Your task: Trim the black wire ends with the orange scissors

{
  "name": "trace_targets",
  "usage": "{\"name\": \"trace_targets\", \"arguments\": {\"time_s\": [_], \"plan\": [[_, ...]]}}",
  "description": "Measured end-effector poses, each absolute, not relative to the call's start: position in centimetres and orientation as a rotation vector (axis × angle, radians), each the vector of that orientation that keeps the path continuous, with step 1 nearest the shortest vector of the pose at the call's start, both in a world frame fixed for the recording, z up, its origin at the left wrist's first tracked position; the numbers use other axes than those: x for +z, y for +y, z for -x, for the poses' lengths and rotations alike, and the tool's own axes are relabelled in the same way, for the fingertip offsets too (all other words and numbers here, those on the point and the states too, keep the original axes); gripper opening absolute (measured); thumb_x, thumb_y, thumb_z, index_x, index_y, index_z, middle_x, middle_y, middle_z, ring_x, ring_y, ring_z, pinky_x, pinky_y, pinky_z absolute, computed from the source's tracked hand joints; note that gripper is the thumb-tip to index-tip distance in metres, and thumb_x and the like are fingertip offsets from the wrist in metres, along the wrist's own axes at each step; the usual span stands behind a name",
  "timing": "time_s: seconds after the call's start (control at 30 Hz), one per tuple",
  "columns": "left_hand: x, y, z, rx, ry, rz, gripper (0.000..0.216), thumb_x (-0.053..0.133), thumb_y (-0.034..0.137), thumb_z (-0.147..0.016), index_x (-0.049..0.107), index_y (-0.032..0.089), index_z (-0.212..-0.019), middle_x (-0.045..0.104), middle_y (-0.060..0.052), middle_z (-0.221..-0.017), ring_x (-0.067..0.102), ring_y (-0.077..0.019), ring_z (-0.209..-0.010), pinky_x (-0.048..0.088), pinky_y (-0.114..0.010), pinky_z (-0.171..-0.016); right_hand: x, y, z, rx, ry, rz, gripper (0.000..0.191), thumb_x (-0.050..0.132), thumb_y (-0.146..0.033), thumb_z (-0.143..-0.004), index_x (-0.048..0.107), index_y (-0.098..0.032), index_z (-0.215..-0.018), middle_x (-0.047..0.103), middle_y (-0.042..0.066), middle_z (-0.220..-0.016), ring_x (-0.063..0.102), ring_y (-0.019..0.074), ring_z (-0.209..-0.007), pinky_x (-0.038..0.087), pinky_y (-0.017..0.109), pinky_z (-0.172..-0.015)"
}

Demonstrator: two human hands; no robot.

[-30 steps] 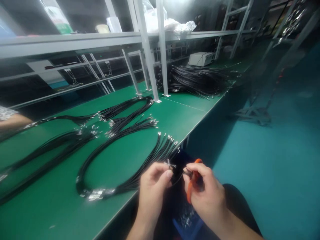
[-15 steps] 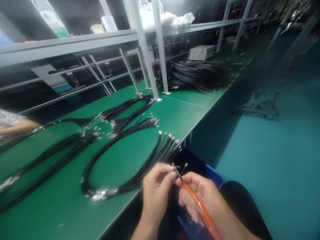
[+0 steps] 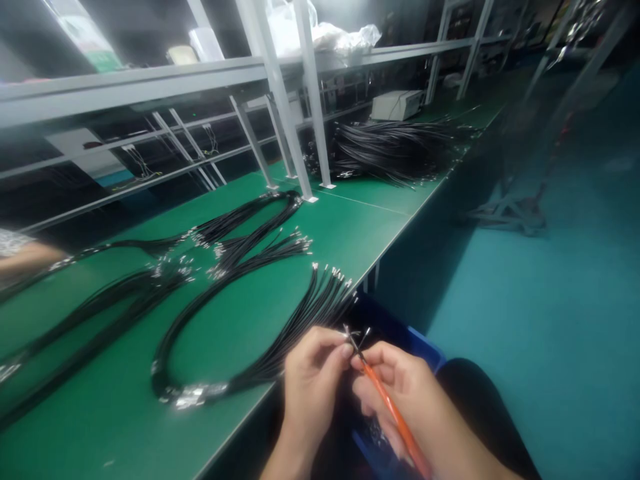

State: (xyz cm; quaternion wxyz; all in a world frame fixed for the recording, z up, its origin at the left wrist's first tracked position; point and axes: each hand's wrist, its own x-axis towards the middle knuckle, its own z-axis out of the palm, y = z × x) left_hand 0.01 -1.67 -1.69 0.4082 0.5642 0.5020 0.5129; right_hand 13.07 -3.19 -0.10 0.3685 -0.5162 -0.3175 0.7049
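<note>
Above a blue bin at the table's edge, my right hand (image 3: 400, 393) is closed around a long orange rod-like thing (image 3: 395, 407) with a thin dark front end; its exact kind cannot be told. My left hand (image 3: 315, 380) pinches thumb and forefinger at that dark tip, where small silvery ends stick out. What lies between those fingertips is too small to name. A fan of black cables (image 3: 300, 320) with silvery ends reaches under my left hand, part of a curved bundle bound with shiny wrap (image 3: 193, 396).
More black cable bundles (image 3: 100, 307) cover the green table (image 3: 240, 440). A large cable pile (image 3: 385, 150) lies farther back, beyond the white shelf posts (image 3: 315, 100). The blue bin (image 3: 425, 347) sits below my hands. Another person's arm (image 3: 35, 260) rests at the left.
The view has shifted slightly, so the table and cables appear a little farther left. Both hands keep nearly the same grip; the orange thing is still in my right hand.
</note>
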Motion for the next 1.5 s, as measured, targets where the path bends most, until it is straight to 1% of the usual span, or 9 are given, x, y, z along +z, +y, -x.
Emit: {"name": "trace_targets", "arguments": {"time_s": [0.13, 0.27, 0.4, 0.63, 0.97, 1.1, 1.2, 1.3, 1.5], "plan": [[-1.8, -1.6, -0.1, 1.290, 1.289, -1.471, 0.003, 0.065, 0.021, -0.080, 0.065, 0.018, -0.078, 0.062, -0.001, -0.074, 0.061, -0.0147, -0.068, 0.050, -0.024, -0.063, -0.7, -3.6, -14.0, 1.871, -0.870, 1.266, 0.027, 0.070, -0.037, -0.070, 0.055, -0.018, -0.082, 0.056, -0.007, -0.053, 0.037, 0.0031, -0.025, 0.026, 0.014, -0.025], [-2.1, -1.5, -0.2, 1.349, 1.363, -1.466, 0.004, 0.066, 0.022, -0.079, 0.065, 0.018, -0.080, 0.063, -0.001, -0.075, 0.061, -0.0155, -0.068, 0.050, -0.026, -0.064, -1.4, -4.1, -14.8, 1.910, -0.910, 1.141, 0.025, 0.071, -0.031, -0.070, 0.055, -0.017, -0.083, 0.052, -0.008, -0.055, 0.032, 0.0009, -0.031, 0.027, 0.012, -0.028], [-2.3, -1.7, -0.4, 1.371, 1.377, -1.519, 0.003, 0.063, 0.019, -0.080, 0.066, 0.019, -0.080, 0.063, -0.002, -0.077, 0.061, -0.0160, -0.070, 0.050, -0.026, -0.066, -1.6, -4.1, -14.8, 1.930, -0.946, 1.130, 0.019, 0.069, -0.027, -0.073, 0.055, -0.017, -0.082, 0.053, -0.007, -0.056, 0.035, 0.0023, -0.034, 0.029, 0.013, -0.030], [-2.3, -1.7, -0.7, 1.396, 1.378, -1.626, 0.009, 0.062, 0.011, -0.077, 0.064, 0.020, -0.074, 0.064, 0.000, -0.073, 0.060, -0.0152, -0.069, 0.048, -0.025, -0.063, -0.5, -3.4, -14.0, 1.842, -0.893, 1.246, 0.015, 0.069, -0.018, -0.071, 0.055, -0.016, -0.078, 0.058, -0.006, -0.055, 0.036, 0.0002, -0.029, 0.026, 0.013, -0.030], [-2.6, -1.5, -0.8, 1.374, 1.400, -1.679, 0.009, 0.061, 0.012, -0.078, 0.064, 0.020, -0.074, 0.064, 0.000, -0.072, 0.060, -0.0151, -0.067, 0.047, -0.025, -0.063, -0.8, -3.0, -13.9, 1.833, -0.924, 1.388, 0.015, 0.066, -0.023, -0.070, 0.053, -0.018, -0.075, 0.057, -0.007, -0.051, 0.041, 0.0041, -0.024, 0.026, 0.014, -0.025], [-2.6, -1.4, -0.9, 1.368, 1.405, -1.703, 0.008, 0.061, 0.013, -0.078, 0.064, 0.020, -0.074, 0.064, 0.000, -0.072, 0.060, -0.0154, -0.067, 0.046, -0.025, -0.063, -1.0, -3.2, -14.2, 1.854, -0.960, 1.409, 0.012, 0.061, -0.028, -0.075, 0.054, -0.019, -0.077, 0.057, -0.007, -0.052, 0.038, 0.0042, -0.024, 0.025, 0.015, -0.025], [-2.6, -1.4, -0.9, 1.369, 1.426, -1.714, 0.008, 0.062, 0.014, -0.078, 0.065, 0.020, -0.076, 0.065, 0.000, -0.073, 0.061, -0.0153, -0.069, 0.046, -0.024, -0.063, -1.2, -3.5, -14.6, 1.807, -1.039, 1.369, 0.009, 0.064, -0.020, -0.071, 0.056, -0.019, -0.075, 0.058, -0.007, -0.054, 0.048, 0.0063, -0.036, 0.035, 0.016, -0.034], [-2.4, -1.2, -0.9, 1.343, 1.440, -1.736, 0.007, 0.063, 0.014, -0.078, 0.065, 0.020, -0.077, 0.065, 0.000, -0.074, 0.060, -0.0151, -0.070, 0.046, -0.024, -0.064, -1.5, -3.7, -14.8, 1.617, -1.093, 1.359, 0.017, 0.068, -0.012, -0.065, 0.058, -0.019, -0.077, 0.062, -0.004, -0.062, 0.059, 0.0112, -0.055, 0.045, 0.020, -0.051], [-1.9, -1.2, -1.2, 1.250, 1.477, -1.743, 0.004, 0.063, 0.016, -0.079, 0.064, 0.019, -0.077, 0.066, 0.000, -0.073, 0.061, -0.0154, -0.068, 0.046, -0.024, -0.065, -1.3, -2.9, -14.5, 1.162, -1.066, 1.305, 0.027, 0.067, -0.026, -0.076, 0.052, -0.023, -0.098, 0.065, 0.002, -0.085, 0.064, 0.0187, -0.080, 0.052, 0.028, -0.069]]}}
